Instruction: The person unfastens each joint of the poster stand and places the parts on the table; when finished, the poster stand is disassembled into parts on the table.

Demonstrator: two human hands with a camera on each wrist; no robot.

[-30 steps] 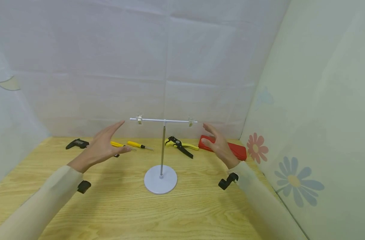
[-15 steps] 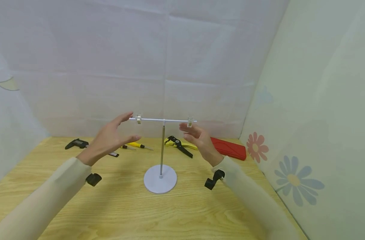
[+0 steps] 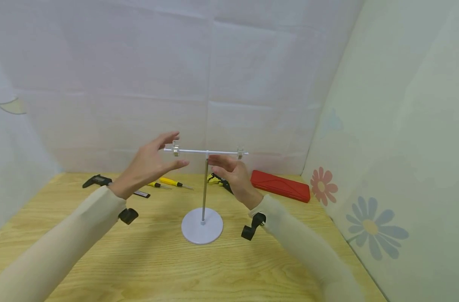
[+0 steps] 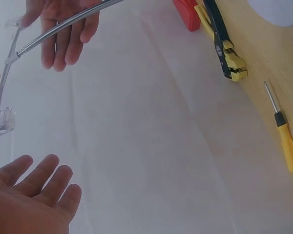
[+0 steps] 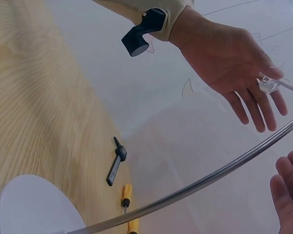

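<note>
T-shaped stand (image 3: 204, 184): round white base (image 3: 201, 225) on the wooden table (image 3: 150, 260), thin metal upright, white crossbar (image 3: 206, 151) at the top carrying one clear clip (image 3: 175, 149) near its left end and another clear clip (image 3: 239, 152) near its right end. This stand serves as the landmark for all entries below.

Left hand (image 3: 151, 164): raised at the left end of the crossbar, fingers straight and spread, released, grasping nothing. Fingertips reach level with the left clip; in the right wrist view the clip lies against the fingers, though actual contact cannot be told for sure.

Right hand (image 3: 231, 173): raised just right of the upright, below the crossbar, fingers relaxed and slightly bent, holding nothing. It sits close to the upright; the right clip lies above and to its right, apart from it.

Behind the stand, to the left: two yellow screwdrivers (image 3: 171, 182) lying on the table, and farther left a black caliper (image 3: 97, 180).

Behind the stand, to the right: yellow-and-black pliers (image 3: 219, 179), partly hidden by the right hand, and a red case (image 3: 280, 185) near the flowered wall (image 3: 369, 226).

Each forearm wears a pale sleeve with a small black camera mount (image 3: 251, 226) at the wrist.
</note>
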